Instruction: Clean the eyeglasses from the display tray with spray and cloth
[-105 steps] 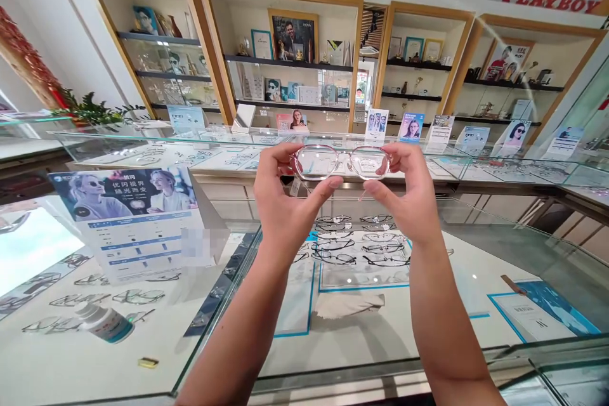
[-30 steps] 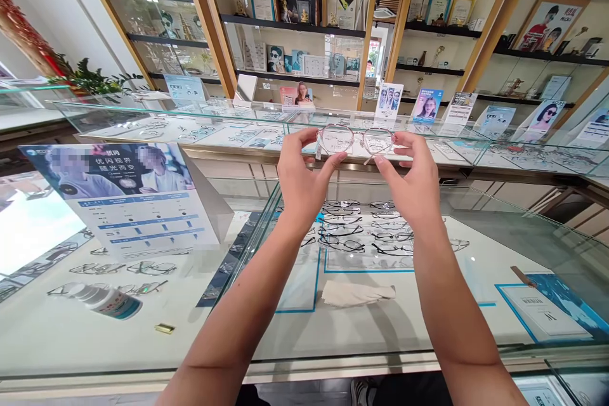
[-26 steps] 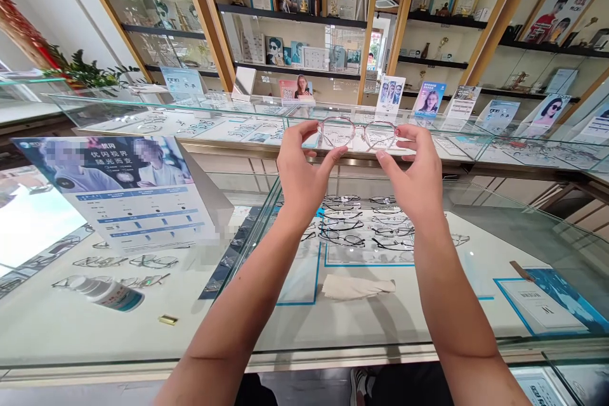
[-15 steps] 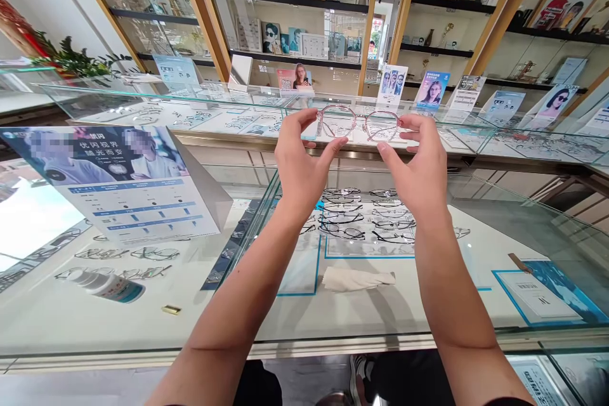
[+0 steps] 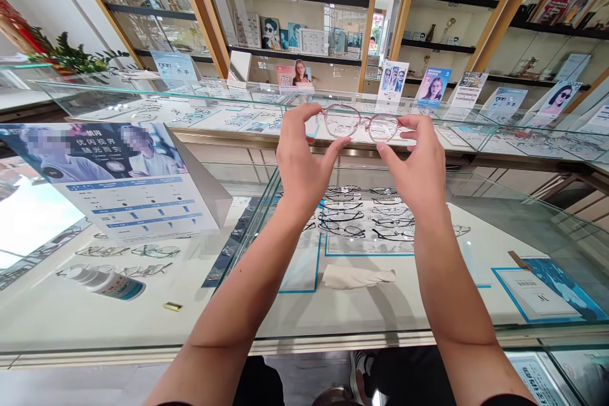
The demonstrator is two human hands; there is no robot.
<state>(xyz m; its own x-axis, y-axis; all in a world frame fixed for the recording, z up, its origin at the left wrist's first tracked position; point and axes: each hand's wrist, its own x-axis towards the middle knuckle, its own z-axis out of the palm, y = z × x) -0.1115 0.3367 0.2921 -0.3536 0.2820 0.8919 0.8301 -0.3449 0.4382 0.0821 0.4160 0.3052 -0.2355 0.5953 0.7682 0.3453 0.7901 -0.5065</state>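
Observation:
A pair of eyeglasses (image 5: 364,124) with thin reddish rims and clear lenses is held up in front of me, above the glass counter. My left hand (image 5: 304,155) grips its left end between thumb and fingers. At the opposite end, my right hand (image 5: 416,162) pinches the frame the same way. Both arms are stretched forward. Below them a crumpled beige cloth (image 5: 358,277) lies on the counter top. Rows of eyeglass frames (image 5: 342,228) show beneath the hands, partly covered by my forearms.
On the left stand a tent-shaped sign (image 5: 128,184) and a tipped-over spray bottle (image 5: 107,282), with a small gold piece (image 5: 172,307) nearby. Brochures (image 5: 547,292) lie at the right. A second glass display case (image 5: 214,117) crosses behind, before tall shelves (image 5: 290,57).
The eyeglasses have tilted slightly, their left end now a little higher and the whole pair shifted slightly right. Both hands keep their grip.

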